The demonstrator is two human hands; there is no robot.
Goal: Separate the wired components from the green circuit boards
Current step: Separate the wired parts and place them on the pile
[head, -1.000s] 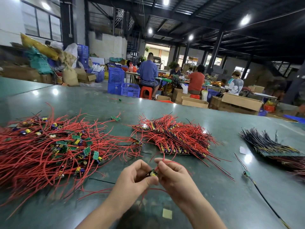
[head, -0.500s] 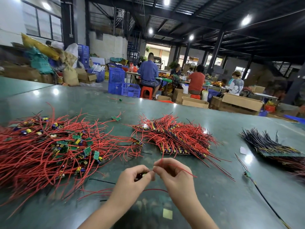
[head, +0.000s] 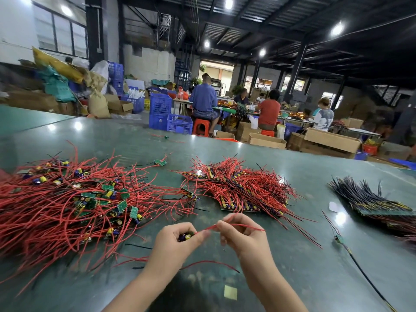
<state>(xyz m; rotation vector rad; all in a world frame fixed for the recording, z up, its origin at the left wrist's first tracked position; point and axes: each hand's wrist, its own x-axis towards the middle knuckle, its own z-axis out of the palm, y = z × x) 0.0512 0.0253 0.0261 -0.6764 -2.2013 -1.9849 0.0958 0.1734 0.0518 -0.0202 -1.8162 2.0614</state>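
Low in the middle of the frame, my left hand (head: 180, 238) grips a small board (head: 186, 236) in curled fingers, while my right hand (head: 242, 235) pinches its red wire (head: 236, 225) just beside it. A loose pile (head: 67, 206) of wired boards fills the left of the table (head: 292, 278), a second pile (head: 240, 190) lies above my hands, and a dark-wired stack (head: 371, 199) sits at the right edge.

Dark-roofed warehouse with ceiling lamps (head: 228, 3), windows (head: 59, 36), blue crates (head: 179, 123), cardboard boxes (head: 331, 139).

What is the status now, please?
Left hand grips small board. Right hand pinches its red wire, pulled taut. Nothing in the way.
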